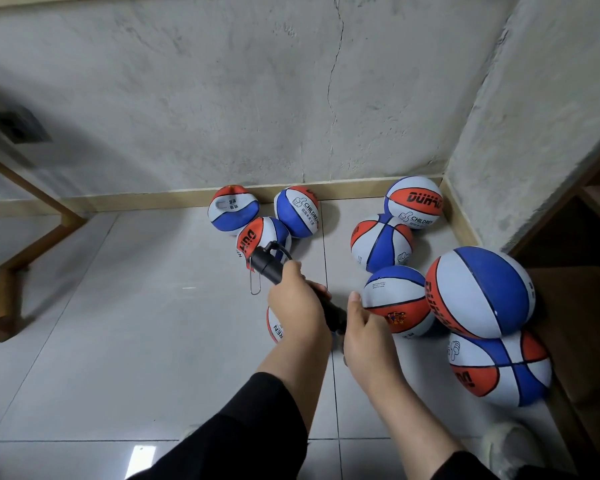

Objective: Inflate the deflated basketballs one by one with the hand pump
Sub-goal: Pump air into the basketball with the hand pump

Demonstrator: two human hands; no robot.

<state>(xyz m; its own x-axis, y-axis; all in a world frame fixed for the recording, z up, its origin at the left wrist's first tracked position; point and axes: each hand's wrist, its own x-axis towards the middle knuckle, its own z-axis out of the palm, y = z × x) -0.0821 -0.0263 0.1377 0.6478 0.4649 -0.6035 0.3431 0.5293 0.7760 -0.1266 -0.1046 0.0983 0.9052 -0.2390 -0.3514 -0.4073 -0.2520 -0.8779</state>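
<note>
head cam | looks forward-down | hands [329,317] close | floor [118,306], wall [222,98] beyond

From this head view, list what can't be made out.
- Basketball under the left hand: mostly hidden by hand and forearm; only a sliver shows.
- Hand pump: its lower end is covered by the right hand; whether that hand grips it is unclear.
- Small print on the nearest ball: too small to read.
- Pale shape at the bottom right: blurred.
</note>
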